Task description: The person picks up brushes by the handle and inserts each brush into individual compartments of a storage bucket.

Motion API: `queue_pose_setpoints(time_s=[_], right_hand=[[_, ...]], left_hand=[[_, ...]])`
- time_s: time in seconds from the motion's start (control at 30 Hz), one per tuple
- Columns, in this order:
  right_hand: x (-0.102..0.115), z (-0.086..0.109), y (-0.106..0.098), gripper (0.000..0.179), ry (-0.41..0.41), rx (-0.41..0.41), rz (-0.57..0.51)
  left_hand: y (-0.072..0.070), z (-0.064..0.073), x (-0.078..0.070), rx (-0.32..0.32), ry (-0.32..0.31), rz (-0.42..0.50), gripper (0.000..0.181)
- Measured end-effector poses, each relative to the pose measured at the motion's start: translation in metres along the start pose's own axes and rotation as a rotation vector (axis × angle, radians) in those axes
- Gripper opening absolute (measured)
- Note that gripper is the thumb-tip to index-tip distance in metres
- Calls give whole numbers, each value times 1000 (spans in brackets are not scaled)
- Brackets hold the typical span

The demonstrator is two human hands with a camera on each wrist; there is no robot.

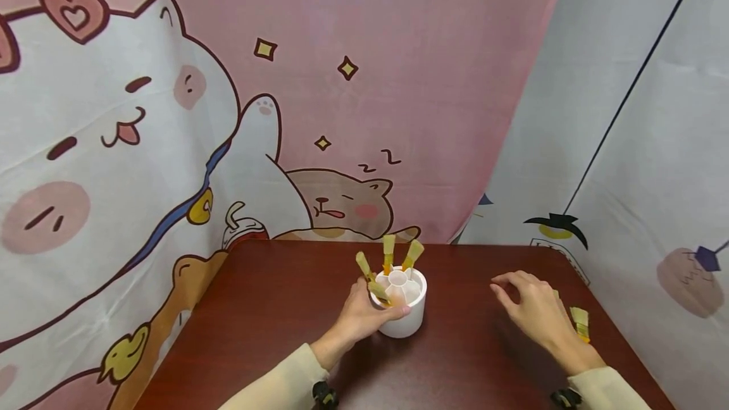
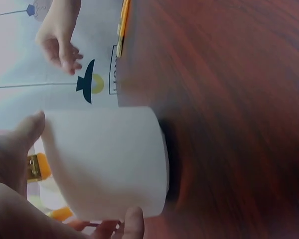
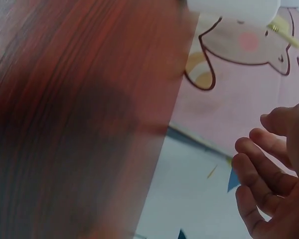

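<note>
My left hand [image 1: 363, 314] grips a white round holder [image 1: 411, 316] at the table's middle, thumb across its near rim and fingers round its left side. Several flat brushes with pale bristles stand in the holder's outer compartments, one brush [image 1: 389, 252] upright at the back and the others leaning outward. The left wrist view shows the holder's smooth wall [image 2: 104, 159] close up, fingertips against it. Over the table's right side hovers my right hand [image 1: 535, 310], fingers loosely bent and holding nothing. Beside it lies another brush [image 1: 580, 321], partly hidden by the hand and wrist.
The dark red-brown wooden table [image 1: 273, 309] ends at a printed cloth backdrop [image 1: 444, 81] behind and on the right. In the left wrist view, orange brush handles [image 2: 123, 25] lie near the table edge.
</note>
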State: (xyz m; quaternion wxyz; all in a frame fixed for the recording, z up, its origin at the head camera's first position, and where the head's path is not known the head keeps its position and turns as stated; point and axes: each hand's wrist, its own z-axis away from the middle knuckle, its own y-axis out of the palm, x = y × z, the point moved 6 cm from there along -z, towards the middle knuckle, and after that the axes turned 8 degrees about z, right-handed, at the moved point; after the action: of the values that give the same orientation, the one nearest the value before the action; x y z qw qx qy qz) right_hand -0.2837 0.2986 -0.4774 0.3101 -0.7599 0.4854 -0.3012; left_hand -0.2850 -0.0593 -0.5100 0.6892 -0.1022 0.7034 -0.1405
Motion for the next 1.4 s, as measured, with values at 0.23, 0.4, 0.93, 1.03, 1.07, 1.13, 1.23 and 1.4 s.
queue_pose_setpoints(time_s=[0.23, 0.4, 0.93, 1.03, 1.07, 1.13, 1.23, 1.4], right_hand=[[-32, 9, 0, 15, 98, 91, 17], [-62, 19, 1, 19, 189, 191, 40], [-141, 40, 1, 19, 391, 379, 107], [-155, 45, 0, 25, 471, 473, 97], [-158, 47, 1, 27, 488, 498, 97], [-163, 50, 2, 33, 523, 547, 92], [-168, 55, 5, 42, 561, 604, 84], [-170, 58, 11, 48, 593, 651, 79]], left_hand=[[-5, -8, 4, 176, 6, 138, 94], [-6, -13, 5, 237, -12, 164, 91], [-3, -5, 4, 114, 9, 88, 95], [-1, 1, 1, 41, 10, 55, 102], [0, 2, 0, 17, 6, 41, 104], [1, 4, -2, -22, 2, 13, 105], [2, 5, -5, -59, 3, -10, 106], [3, 5, -7, -68, 4, -18, 103]])
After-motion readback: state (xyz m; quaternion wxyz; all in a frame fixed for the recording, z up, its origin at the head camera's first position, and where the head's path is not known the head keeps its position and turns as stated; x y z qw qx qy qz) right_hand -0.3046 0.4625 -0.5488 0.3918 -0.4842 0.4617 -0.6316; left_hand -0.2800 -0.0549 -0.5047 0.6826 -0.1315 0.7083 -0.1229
